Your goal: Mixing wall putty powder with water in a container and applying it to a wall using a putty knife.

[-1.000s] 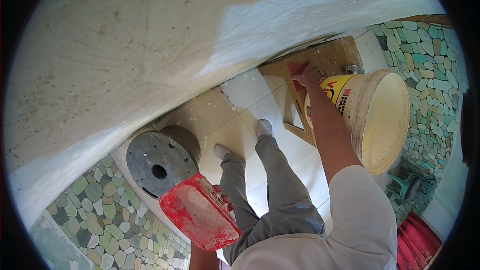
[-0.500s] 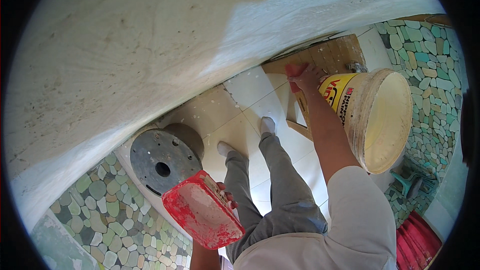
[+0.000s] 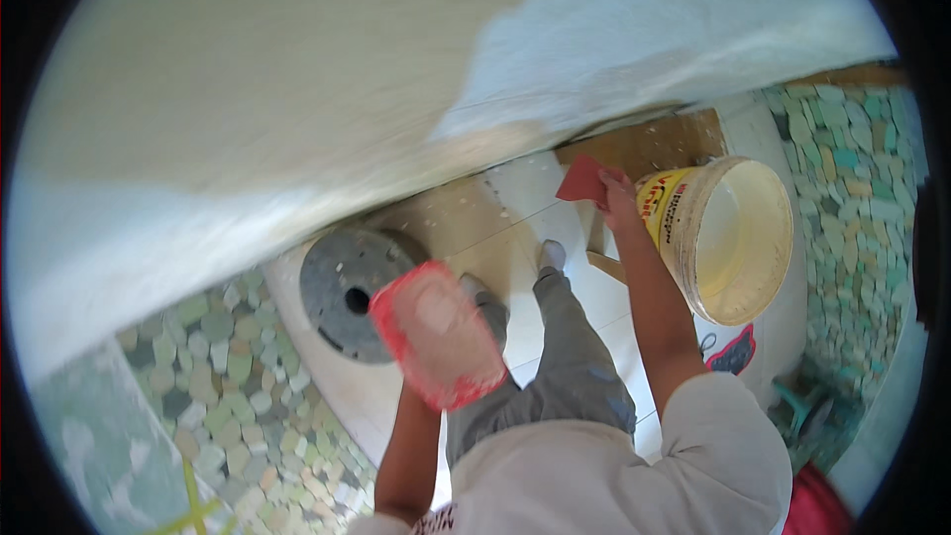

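A red rectangular tub [image 3: 388, 313], its rim smeared with pale paste, is held up in front of my legs. My left hand is beneath it, hidden by the tub; only the left forearm [image 3: 408, 446] shows below. Pale putty [image 3: 446, 332] coats the tub's inside, with a raised lump near the far end. Out to the right, my right hand [image 3: 618, 200] is closed on a flat red putty spreader [image 3: 581, 178]. The spreader's blade points left toward the wall [image 3: 327, 69] and appears apart from it.
A large whitish paint bucket [image 3: 684, 228] stands beside my right forearm, next to a brown board [image 3: 644, 144]. A grey round block with a centre hole [image 3: 342, 263] sits near the wall at left. Pebble-patterned flooring [image 3: 852, 228] lies at both sides.
The tub has moved right and up and tilted so more of its inside shows. My right hand has turned the spreader flatter to view and drawn slightly back. The whole view has shifted.
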Demonstrator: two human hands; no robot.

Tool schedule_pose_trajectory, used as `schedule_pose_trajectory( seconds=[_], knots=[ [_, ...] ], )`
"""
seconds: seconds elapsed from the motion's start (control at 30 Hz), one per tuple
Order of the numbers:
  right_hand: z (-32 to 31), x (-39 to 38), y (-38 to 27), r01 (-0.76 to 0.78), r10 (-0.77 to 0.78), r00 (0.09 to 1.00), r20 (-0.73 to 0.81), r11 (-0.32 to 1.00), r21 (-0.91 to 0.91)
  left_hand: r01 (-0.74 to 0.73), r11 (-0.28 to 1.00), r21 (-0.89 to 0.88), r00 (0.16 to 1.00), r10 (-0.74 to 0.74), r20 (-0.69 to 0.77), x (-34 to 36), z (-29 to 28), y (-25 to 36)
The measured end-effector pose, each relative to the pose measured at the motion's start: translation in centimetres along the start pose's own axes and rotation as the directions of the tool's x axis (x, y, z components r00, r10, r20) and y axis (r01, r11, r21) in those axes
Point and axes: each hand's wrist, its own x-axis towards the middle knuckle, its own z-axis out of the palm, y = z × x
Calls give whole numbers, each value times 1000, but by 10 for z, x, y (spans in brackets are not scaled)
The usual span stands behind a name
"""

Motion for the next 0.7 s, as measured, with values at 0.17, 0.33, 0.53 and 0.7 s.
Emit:
schedule_pose_trajectory(
  seconds=[0.17, 0.33, 0.53, 0.7],
  knots=[
    [34, -219, -146, 138, -157, 911, 382, 987, 77, -163, 981, 104, 982, 152, 111, -23, 50, -2],
    [52, -394, -266, 387, -376, 756, 536, 917, 98, -104, 991, 80, 927, 68, 369, -52, 121, -13],
    [104, -494, -274, 894, -420, 350, 837, 415, -166, -190, 954, 231, 907, 81, 413, -73, 167, -19],
    [132, -516, -258, 953, -351, 301, 887, 101, -284, -184, 974, 135, 859, 92, 504, -88, 179, -19]
  ],
)
